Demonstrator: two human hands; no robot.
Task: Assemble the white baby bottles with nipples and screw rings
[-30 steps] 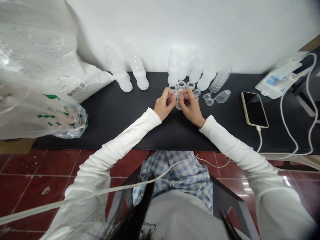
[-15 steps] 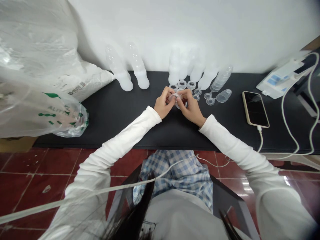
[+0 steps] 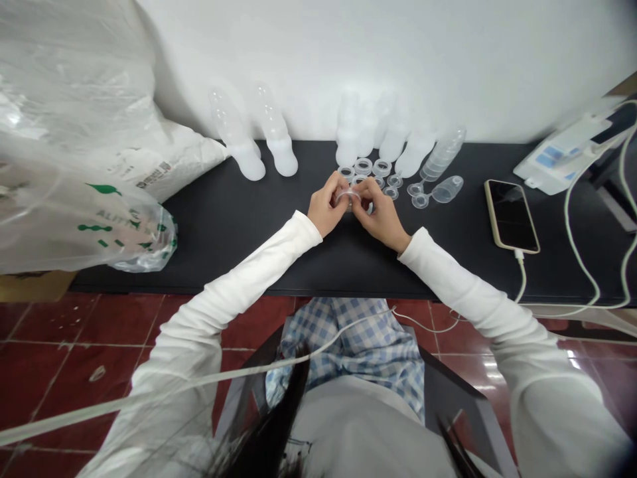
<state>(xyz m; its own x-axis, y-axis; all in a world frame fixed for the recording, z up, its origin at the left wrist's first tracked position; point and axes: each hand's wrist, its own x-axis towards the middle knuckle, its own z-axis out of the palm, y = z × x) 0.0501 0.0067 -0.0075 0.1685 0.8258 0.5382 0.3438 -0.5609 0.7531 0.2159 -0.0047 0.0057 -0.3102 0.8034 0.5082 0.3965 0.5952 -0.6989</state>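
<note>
My left hand and my right hand meet over the black table. Their fingertips pinch a small translucent plastic ring from both sides. Fingers cover much of it, so its full shape is hidden. Just beyond them lie several similar translucent rings and small round clear pieces. A clear spoon-shaped piece with a round cap rests to the right of my right hand.
White-bottomed, clear-topped bottle-like pieces stand along the wall, with a stack of clear covers. A phone with a cable and a white box-like device are on the right. Plastic bags crowd the left.
Both hands keep pinching the ring, with only slight finger shifts and a small turn of the ring. The other things stay put; the view shifts slightly.
</note>
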